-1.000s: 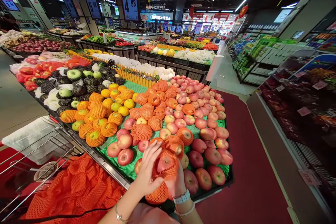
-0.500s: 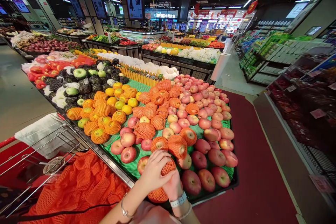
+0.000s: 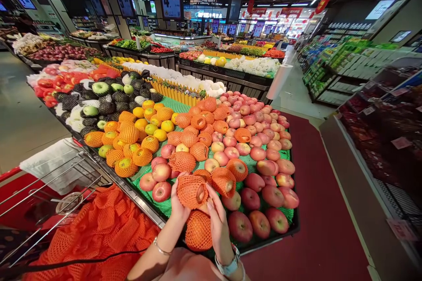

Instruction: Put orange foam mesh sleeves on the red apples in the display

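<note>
Item in hand: one netted apple [image 3: 192,191], lower ctr of frame, just above the front edge of the fruit stand [image 3: 296,217]. Orange foam net wraps most of it; a patch of red skin shows thru an opening on its R side. Underside hidden, can't tell coverage there.

L hand [image 3: 180,210]: under and along the L side of the apple, fingers bent and clamped on the net. Bracelet [image 3: 161,248] on that wrist. R hand [image 3: 218,217]: at the R side of same, fingers extended, close together, tips against the net; thumb partly hidden. Watch [image 3: 231,265] on that wrist.

Second apple in orange net [image 3: 198,230]: between the forearms, directly below the held one in frame. Two more netted apples [image 3: 224,181] just beyond R hand, upper R of it. Bare red apples [image 3: 240,227] to R of hands, lying on green mat [image 3: 174,104]; more w/ skins exposed fill the stand's R half.

Oranges [image 3: 126,167], some netted, ctr-L. Black-netted fruit [image 3: 107,107] farther L.

Lower L: shopping cart [image 3: 20,204] w/ heap of orange nets [image 3: 95,232] beside it, white cloth [image 3: 54,162] over its rail. Bag roll [image 3: 279,82] upper R of ctr. Price screen [image 3: 170,0], top ctr-L, reads 4.98.
</note>
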`<state>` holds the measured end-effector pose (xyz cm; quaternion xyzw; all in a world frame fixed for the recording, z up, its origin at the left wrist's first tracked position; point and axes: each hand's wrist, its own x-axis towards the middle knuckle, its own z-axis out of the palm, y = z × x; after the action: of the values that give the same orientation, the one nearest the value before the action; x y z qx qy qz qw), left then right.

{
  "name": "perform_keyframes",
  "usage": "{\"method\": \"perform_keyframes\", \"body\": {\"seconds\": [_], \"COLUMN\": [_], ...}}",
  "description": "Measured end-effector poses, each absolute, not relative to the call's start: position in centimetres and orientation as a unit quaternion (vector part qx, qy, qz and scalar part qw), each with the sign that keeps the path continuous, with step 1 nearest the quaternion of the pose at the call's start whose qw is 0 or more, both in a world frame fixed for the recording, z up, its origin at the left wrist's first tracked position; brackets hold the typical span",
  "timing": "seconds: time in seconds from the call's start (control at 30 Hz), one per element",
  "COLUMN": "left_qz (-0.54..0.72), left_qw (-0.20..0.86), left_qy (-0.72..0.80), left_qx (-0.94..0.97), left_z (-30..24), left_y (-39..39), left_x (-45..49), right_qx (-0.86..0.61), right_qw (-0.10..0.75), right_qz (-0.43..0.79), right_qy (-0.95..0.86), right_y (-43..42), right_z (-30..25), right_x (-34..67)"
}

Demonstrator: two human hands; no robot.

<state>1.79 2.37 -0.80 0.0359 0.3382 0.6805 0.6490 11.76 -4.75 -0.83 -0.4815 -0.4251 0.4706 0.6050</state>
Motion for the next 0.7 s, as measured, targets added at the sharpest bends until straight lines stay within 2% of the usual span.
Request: {"method": "perform_keyframes", "body": {"seconds": [0.13, 0.2, 0.47, 0.63, 0.7], "left_qz": [0.649, 0.630, 0.605, 0.599, 0.596], "left_qw": [0.691, 0.709, 0.716, 0.711, 0.711], "left_qy": [0.317, 0.317, 0.334, 0.350, 0.355], "left_qx": [0.019, 0.008, -0.094, -0.115, -0.116], "left_z": [0.0, 0.0, 0.2, -0.1, -0.3], "left_y": [1.4, 0.5, -0.4, -0.1, 0.1], "left_x": [1.9, 2.4, 3.7, 3.6, 3.5], "right_qx": [-0.504, -0.484, -0.493, -0.504, -0.502], "right_qw": [0.595, 0.579, 0.593, 0.552, 0.560], "right_qz": [0.296, 0.254, 0.223, 0.231, 0.212], "right_qy": [-0.551, -0.605, -0.596, -0.623, -0.624], "right_y": [-4.4, -4.0, -3.5, -3.8, -4.0], "right_z": [-0.8, -0.8, -1.4, -1.7, -2.0], "right_x": [11.7, 11.7, 12.0, 12.2, 12.3]}}
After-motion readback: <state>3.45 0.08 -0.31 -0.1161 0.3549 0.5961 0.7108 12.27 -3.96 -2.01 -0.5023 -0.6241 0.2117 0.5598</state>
